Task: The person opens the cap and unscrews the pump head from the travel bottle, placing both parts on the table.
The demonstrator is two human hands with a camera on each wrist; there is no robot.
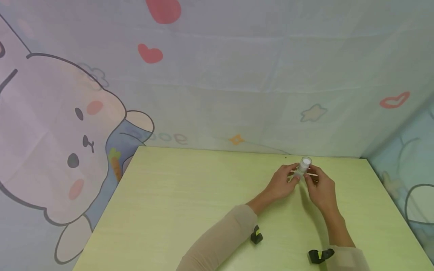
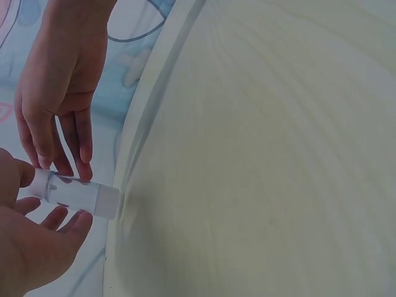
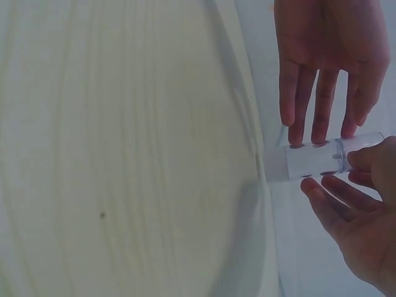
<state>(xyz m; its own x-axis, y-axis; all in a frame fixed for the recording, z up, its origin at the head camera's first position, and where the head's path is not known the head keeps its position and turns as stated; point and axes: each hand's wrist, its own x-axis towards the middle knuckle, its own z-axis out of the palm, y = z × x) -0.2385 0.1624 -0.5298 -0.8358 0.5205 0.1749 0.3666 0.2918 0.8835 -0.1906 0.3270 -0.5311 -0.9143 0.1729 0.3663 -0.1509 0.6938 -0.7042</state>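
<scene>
A small clear cylindrical bottle [image 1: 306, 162] with whitish ends is held between both hands near the table's far edge. Its upper end shows a pale round top in the head view. My left hand [image 1: 282, 182] pinches it from the left, thumb in front. From the right, my right hand [image 1: 323, 189] grips it with thumb and fingertips. In the left wrist view, the see-through middle of the bottle [image 2: 80, 194] shows between the fingertips of both hands. The right wrist view shows the bottle [image 3: 311, 161] with fingers along both sides; whether it holds anything, I cannot tell.
A pale yellow-green table [image 1: 190, 188] spreads below, mostly to the left. Behind it hangs a printed cloth [image 1: 220, 75] with a rabbit and hearts; another cloth [image 1: 413, 158] closes the right side. Dark wrist devices [image 1: 256, 235] are by both sleeves.
</scene>
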